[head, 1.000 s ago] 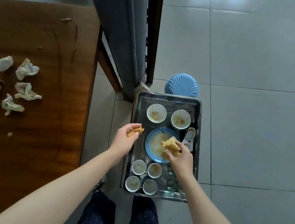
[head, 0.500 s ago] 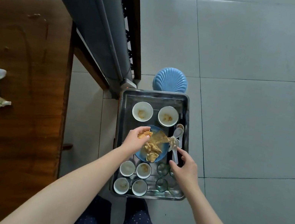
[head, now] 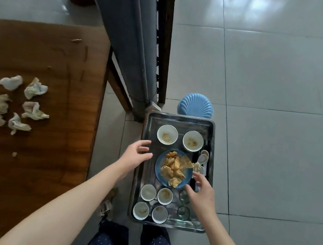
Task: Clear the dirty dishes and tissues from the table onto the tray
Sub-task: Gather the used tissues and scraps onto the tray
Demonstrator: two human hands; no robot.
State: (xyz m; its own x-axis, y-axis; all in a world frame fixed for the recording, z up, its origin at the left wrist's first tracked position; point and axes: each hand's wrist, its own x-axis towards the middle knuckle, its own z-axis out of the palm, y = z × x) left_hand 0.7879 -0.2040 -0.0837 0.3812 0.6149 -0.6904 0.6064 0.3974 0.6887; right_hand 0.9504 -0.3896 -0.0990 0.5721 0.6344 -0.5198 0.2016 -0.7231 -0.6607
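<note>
A metal tray (head: 147,133) sits low on the right. It holds a blue plate (head: 158,167) piled with soiled yellow tissues (head: 174,168), two white bowls (head: 167,134), several small white cups (head: 148,192), small glasses (head: 183,212) and white spoons (head: 203,158). My left hand (head: 134,156) hovers empty over the tray's left edge, fingers relaxed. My right hand (head: 201,191) hovers empty beside the plate's right rim, fingers loosely spread. Several crumpled tissues (head: 32,110) lie on the wooden table (head: 46,167) at the left.
A blue shell-shaped stool (head: 196,106) stands just beyond the tray. A grey pillar (head: 125,37) and a dark wooden frame (head: 164,37) rise between table and tray. Grey floor tiles stretch to the right. My legs show at the bottom.
Both hands have let go of the soiled tissues, which now lie heaped on the blue plate. My left hand has drawn back to the tray's left edge.
</note>
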